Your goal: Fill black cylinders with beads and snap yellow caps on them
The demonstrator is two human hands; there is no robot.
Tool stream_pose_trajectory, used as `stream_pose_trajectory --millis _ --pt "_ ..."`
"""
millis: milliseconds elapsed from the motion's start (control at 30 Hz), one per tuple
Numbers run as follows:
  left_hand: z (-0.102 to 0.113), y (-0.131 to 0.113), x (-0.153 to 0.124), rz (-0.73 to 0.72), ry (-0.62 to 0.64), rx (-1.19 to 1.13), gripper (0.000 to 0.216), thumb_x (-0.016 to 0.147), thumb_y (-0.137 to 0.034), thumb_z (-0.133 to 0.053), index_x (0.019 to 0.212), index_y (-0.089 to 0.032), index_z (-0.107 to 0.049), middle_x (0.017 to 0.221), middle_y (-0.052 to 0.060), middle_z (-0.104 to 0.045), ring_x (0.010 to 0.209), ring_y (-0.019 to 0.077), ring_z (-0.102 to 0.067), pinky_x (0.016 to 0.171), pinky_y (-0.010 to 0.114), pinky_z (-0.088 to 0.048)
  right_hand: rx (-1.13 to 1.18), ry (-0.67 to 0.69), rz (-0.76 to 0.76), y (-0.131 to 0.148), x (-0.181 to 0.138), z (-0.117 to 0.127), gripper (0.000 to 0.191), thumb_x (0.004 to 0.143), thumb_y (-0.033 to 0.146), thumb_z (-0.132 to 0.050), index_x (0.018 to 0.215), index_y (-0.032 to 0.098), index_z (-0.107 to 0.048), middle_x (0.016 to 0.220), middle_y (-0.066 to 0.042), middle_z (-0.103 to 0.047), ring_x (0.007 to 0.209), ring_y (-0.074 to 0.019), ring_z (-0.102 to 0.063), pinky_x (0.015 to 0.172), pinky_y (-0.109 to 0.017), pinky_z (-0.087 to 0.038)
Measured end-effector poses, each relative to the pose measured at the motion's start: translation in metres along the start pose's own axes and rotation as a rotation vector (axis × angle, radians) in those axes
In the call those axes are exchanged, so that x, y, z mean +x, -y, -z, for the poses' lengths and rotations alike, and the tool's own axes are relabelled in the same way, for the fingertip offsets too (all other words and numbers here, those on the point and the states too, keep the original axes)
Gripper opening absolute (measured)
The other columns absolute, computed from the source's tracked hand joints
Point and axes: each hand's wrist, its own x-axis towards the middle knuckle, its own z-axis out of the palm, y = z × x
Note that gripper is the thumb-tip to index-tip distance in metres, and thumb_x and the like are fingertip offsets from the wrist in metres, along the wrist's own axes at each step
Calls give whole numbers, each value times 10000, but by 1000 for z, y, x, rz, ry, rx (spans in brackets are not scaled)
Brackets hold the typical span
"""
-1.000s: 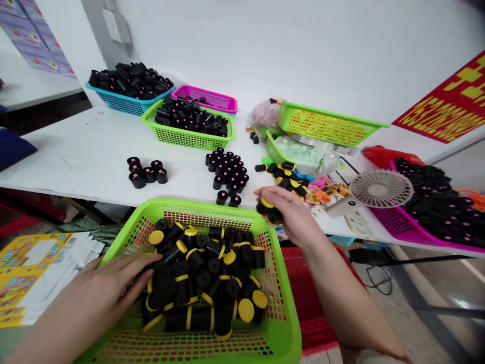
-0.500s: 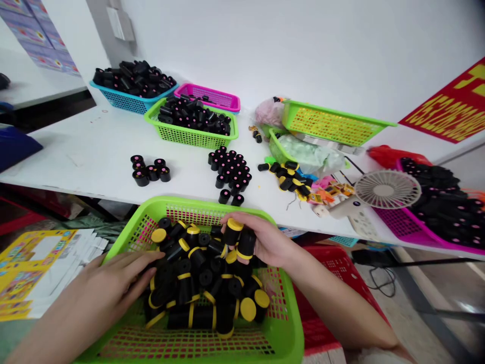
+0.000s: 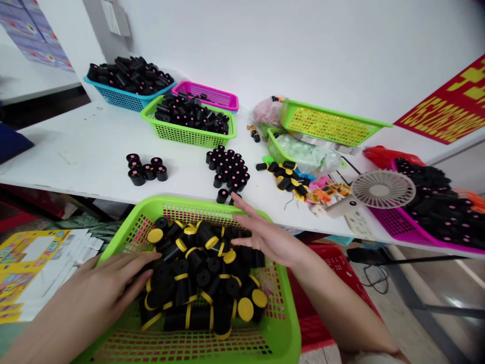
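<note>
There are two hands (image 3: 271, 240), four green baskets (image 3: 292, 313), two magenta baskets (image 3: 223, 100), one fan (image 3: 381, 189) and one red sign (image 3: 450, 108).

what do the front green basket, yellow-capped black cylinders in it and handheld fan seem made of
Front green basket: molded plastic, semi-glossy, given the smooth rim and regular perforations. Yellow-capped black cylinders: probably plastic, fairly dull, with uniform round edges. Handheld fan: likely matte beige plastic, from its even-colored ribs.

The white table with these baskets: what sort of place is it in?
Probably a small assembly or packing workshop: the near green basket holds matching yellow-ended black cylinders, more black pieces stand grouped on the white table, and printed yellow-and-white card lies at left.
</note>
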Motion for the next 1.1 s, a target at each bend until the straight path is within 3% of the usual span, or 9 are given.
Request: stream_pose_trajectory --millis 100,200,267,300,400,533,667,800,1100 --pt "-3 2 -1 7 -13 12 494 918 -501 -285 1242 -344 -623 1259 -23 -668 1070 255 -681 912 489 -517 -313 -198 196 14 1 37 473 885 446 -580 1344 395 -481 1468 -8 -406 1300 -233 -440 997 -437 -479" --pt "-5 3 0 5 -9 16 495 916 -494 -280 1240 -350 -624 1269 -23 -660 1099 256 -668 924 497 -507 -909 -726 376 23 19 96 407 887 482 -520 1255 314 -565 1346 -71 -491 1286 -267 -428 1065 -476 -371" --pt "-7 3 1 3 -9 18 489 912 -494 -289 1232 -355 -631 1269 -24 -661 1106 259 -665 926 497 -505 -1289 -1053 240 22 37 136 498 860 532 -516 1288 280 -552 1379 -127 -426 1308 -322 -374 1066 -501 -322" --pt "-7 3 2 2 -12 20 485 910 -495 -294 1227 -357 -635 1265 -23 -664 1103 262 -666 920 497 -506 -1345 -1083 180 19 47 153 553 832 550 -544 1302 258 -547 1359 -156 -431 1272 -349 -397 1036 -514 -334" --pt "-9 3 3 10 -19 20 479 914 -486 -300 1238 -361 -630 1259 -13 -669 1088 271 -671 903 494 -509 -1420 -1048 80 5 69 187 627 773 618 -576 1284 255 -565 1251 -168 -520 1137 -376 -471 939 -532 -382" --pt "-9 2 3 24 -13 4 466 917 -468 -308 1231 -361 -635 1242 -1 -682 1083 282 -673 905 487 -505 -1531 -1041 78 -7 82 198 634 793 605 -528 1299 222 -537 1218 -170 -568 1109 -396 -452 917 -543 -379" --pt "-10 4 2 23 -26 -8 462 893 -496 -337 1211 -370 -647 1205 2 -702 1058 299 -681 899 486 -509 -1608 -1004 127 -8 89 192 584 828 482 -498 1303 142 -507 1226 -191 -576 1131 -374 -452 908 -462 -412" --pt "-10 4 2 34 -9 -18 454 900 -468 -354 1220 -344 -652 1231 18 -690 1072 293 -674 922 486 -500 -1610 -951 155 -9 95 180 487 821 376 -495 1259 166 -528 1114 -157 -646 1083 -332 -511 802 -388 -457" --pt "3 -5 3 8 13 -38 402 902 -433 -403 1213 -364 -648 1255 -8 -673 1097 281 -667 944 474 -505 -1350 -887 274 -6 87 162 300 740 349 -538 948 201 -697 1078 -106 -682 979 -287 -602 810 -360 -468"
